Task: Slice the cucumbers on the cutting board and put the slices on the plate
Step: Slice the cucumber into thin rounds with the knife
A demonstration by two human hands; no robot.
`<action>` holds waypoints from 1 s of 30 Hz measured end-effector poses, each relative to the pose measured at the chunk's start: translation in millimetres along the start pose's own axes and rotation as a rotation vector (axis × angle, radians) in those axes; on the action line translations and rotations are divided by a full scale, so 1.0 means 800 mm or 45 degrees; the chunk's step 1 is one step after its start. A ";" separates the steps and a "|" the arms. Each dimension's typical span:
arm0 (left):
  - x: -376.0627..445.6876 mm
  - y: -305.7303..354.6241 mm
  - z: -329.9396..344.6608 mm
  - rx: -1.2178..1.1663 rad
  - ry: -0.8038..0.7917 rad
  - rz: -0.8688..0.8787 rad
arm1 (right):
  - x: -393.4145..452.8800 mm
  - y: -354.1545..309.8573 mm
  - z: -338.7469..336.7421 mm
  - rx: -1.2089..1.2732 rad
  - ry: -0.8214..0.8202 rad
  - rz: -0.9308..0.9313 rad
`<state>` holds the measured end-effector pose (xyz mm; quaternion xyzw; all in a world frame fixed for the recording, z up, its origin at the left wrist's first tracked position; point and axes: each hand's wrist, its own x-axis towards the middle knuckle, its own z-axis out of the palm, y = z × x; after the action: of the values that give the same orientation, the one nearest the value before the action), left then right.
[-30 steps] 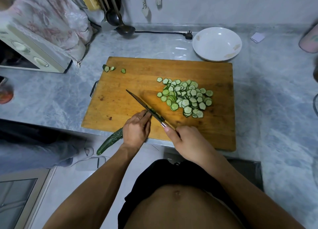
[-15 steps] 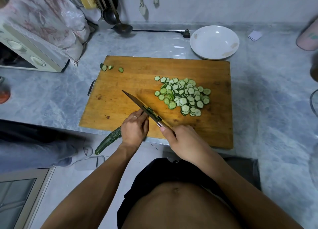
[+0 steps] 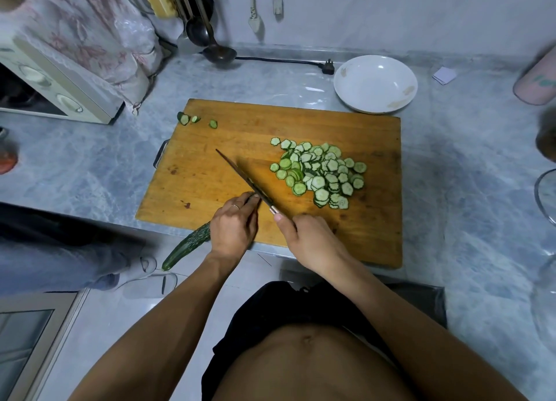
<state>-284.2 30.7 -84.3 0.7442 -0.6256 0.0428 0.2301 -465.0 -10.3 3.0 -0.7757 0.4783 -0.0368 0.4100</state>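
Cucumber point(image 3: 188, 245): whole length held at the near left edge of the cutting board point(image 3: 210, 172), gripped by the left hand point(image 3: 233, 229). Knife point(image 3: 243, 179) grasped by the right hand point(image 3: 310, 238), blade beside the left fingertips. Slices point(image 3: 319, 172) heaped mid-board; end pieces point(image 3: 195, 119) at far left. Plate point(image 3: 374, 83), far right, holds no slices; slicing is judged unfinished, transfer not begun.

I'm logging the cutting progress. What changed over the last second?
Very little. The left hand holds the long green cucumber and the right hand keeps its grip on the dark knife as before, blade at the cucumber's end. The pile of slices looks unchanged, and the white plate holds no slices.
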 end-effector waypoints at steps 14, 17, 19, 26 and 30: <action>0.024 0.007 -0.047 -0.335 0.420 -0.008 | -0.019 0.057 -0.056 -0.134 0.114 -0.108; 0.047 0.026 -0.079 -0.327 0.462 0.231 | -0.023 0.057 -0.067 -0.346 0.101 -0.157; 0.057 0.040 -0.088 -0.336 0.200 0.439 | -0.022 0.057 -0.072 -0.450 0.110 -0.202; 0.088 0.065 -0.085 -0.175 -0.541 0.403 | -0.023 0.060 -0.074 -0.679 0.142 -0.336; 0.109 0.069 -0.071 -0.166 -0.788 0.270 | -0.028 0.062 -0.072 -0.720 0.130 -0.358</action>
<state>-305.0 -32.5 13.2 0.6366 -0.7411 -0.2015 0.0706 -538.1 -37.8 15.1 -0.9146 0.3777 0.0027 0.1444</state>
